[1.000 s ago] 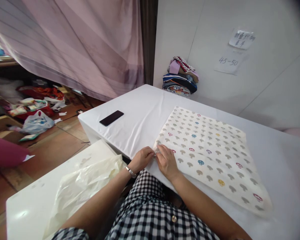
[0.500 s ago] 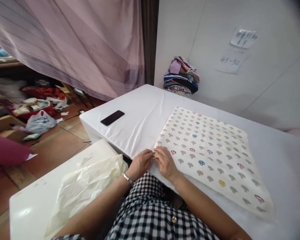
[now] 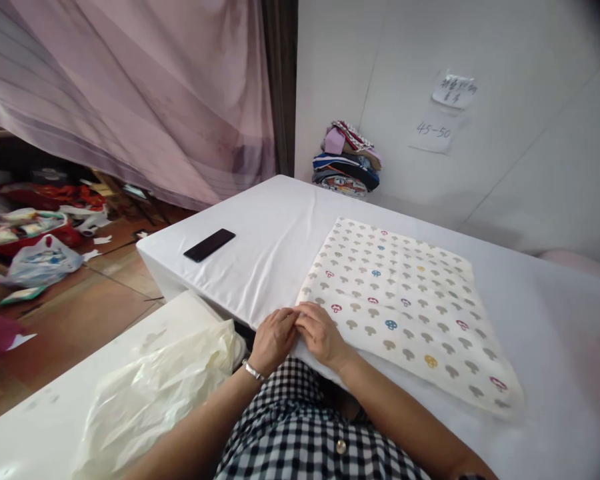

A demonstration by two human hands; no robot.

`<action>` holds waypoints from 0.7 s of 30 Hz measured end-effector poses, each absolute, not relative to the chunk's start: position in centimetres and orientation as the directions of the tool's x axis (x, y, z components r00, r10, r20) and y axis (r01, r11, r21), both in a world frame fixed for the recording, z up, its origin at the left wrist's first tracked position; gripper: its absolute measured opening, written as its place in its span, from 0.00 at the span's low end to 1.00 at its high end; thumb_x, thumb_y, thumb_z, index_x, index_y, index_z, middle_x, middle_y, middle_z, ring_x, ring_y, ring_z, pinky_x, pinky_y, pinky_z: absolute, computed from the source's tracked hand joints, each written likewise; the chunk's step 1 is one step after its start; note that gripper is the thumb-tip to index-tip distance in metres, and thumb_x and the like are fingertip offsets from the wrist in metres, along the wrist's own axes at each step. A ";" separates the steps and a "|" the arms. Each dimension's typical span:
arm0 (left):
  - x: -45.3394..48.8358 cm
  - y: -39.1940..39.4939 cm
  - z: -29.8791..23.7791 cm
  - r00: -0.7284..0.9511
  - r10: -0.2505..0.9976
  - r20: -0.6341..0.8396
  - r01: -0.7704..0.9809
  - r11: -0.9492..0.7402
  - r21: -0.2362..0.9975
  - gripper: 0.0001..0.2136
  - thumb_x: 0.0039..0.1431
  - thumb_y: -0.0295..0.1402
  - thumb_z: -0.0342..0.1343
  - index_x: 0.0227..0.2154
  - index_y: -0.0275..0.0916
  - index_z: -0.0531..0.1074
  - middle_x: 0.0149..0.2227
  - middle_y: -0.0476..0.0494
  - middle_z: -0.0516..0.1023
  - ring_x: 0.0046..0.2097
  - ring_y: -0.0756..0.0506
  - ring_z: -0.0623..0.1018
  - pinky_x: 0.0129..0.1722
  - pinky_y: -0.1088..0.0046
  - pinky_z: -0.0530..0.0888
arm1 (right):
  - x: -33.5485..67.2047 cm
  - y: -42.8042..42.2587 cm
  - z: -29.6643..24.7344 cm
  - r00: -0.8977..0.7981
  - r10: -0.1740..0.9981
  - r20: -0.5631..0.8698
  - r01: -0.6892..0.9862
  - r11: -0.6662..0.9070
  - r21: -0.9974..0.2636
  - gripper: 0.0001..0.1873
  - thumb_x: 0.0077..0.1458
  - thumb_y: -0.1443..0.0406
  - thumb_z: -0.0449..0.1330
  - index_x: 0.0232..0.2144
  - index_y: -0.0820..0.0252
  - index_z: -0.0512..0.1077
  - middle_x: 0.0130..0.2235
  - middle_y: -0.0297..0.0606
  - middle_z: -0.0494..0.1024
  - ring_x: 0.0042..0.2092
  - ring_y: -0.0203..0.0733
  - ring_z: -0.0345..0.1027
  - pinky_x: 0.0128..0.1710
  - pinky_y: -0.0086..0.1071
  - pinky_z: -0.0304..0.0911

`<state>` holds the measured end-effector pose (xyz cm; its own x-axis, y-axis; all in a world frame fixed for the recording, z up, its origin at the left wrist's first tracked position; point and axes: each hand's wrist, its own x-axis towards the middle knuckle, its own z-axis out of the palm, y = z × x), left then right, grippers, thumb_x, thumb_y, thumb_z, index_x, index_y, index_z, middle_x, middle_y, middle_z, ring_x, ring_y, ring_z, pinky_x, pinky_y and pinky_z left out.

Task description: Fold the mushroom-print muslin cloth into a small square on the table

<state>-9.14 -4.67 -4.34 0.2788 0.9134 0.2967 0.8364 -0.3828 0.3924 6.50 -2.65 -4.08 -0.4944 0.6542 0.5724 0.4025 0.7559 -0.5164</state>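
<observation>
A cream cloth (image 3: 395, 293) printed with grey and coloured mushrooms lies spread out on the white-covered table. At its near left corner my left hand (image 3: 274, 339) and my right hand (image 3: 322, 333) meet, fingertips touching. Both are closed, their fingers curled down over the corner, pinching it at the table's edge. The fingers cover the corner itself, so the exact grip is hidden. A slight crease runs across the cloth's middle.
A black phone (image 3: 209, 245) lies on the white tablecloth (image 3: 260, 220) to the left. Folded clothes (image 3: 347, 163) are stacked by the wall. Beside me, a crumpled plastic bag (image 3: 165, 387) rests on a lower white surface (image 3: 35, 427). Bags and clutter (image 3: 45, 260) cover the floor at left.
My view has turned slightly right, so everything appears shifted left. My hands stay at the cloth's near left corner, their fingers now closer together and lower over it.
</observation>
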 end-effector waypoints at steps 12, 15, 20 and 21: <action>-10.7 -4.5 -5.2 0.233 0.905 0.355 0.878 -0.353 0.324 0.16 0.57 0.30 0.45 0.47 0.41 0.70 0.38 0.43 0.72 0.39 0.45 0.72 0.40 0.65 0.70 | 15.0 -1.4 -3.4 -0.546 0.771 0.328 0.587 0.631 -0.507 0.17 0.60 0.65 0.47 0.50 0.56 0.68 0.52 0.40 0.70 0.54 0.43 0.61 0.54 0.41 0.60; -11.2 -4.3 -5.4 0.236 0.897 0.375 0.874 -0.364 0.322 0.15 0.57 0.31 0.45 0.45 0.40 0.71 0.37 0.44 0.73 0.38 0.45 0.72 0.39 0.65 0.71 | 16.3 -1.0 -3.5 -0.599 0.761 0.249 0.652 0.644 -0.400 0.20 0.61 0.63 0.47 0.54 0.55 0.63 0.56 0.40 0.65 0.59 0.45 0.54 0.56 0.45 0.55; -12.0 -3.9 -5.8 0.240 0.880 0.410 0.872 -0.381 0.308 0.14 0.57 0.31 0.46 0.44 0.40 0.71 0.36 0.45 0.73 0.38 0.46 0.73 0.39 0.67 0.72 | 17.4 -0.7 -3.2 -0.589 0.804 0.082 0.731 0.573 -0.370 0.24 0.61 0.57 0.46 0.59 0.54 0.56 0.63 0.38 0.51 0.64 0.46 0.40 0.61 0.50 0.41; -12.2 -3.8 -5.9 0.239 0.879 0.413 0.873 -0.381 0.306 0.14 0.57 0.31 0.46 0.44 0.41 0.71 0.36 0.45 0.73 0.38 0.46 0.73 0.39 0.68 0.73 | 17.6 -0.6 -3.1 -0.576 0.816 0.043 0.751 0.549 -0.368 0.26 0.61 0.55 0.46 0.60 0.55 0.55 0.63 0.39 0.50 0.64 0.47 0.39 0.61 0.50 0.40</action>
<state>-12.16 -3.80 -5.87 0.2392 0.8787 0.4130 0.8725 -0.3811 0.3057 17.60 -0.61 -3.08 -0.5758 0.8165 0.0428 0.7506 0.5486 -0.3683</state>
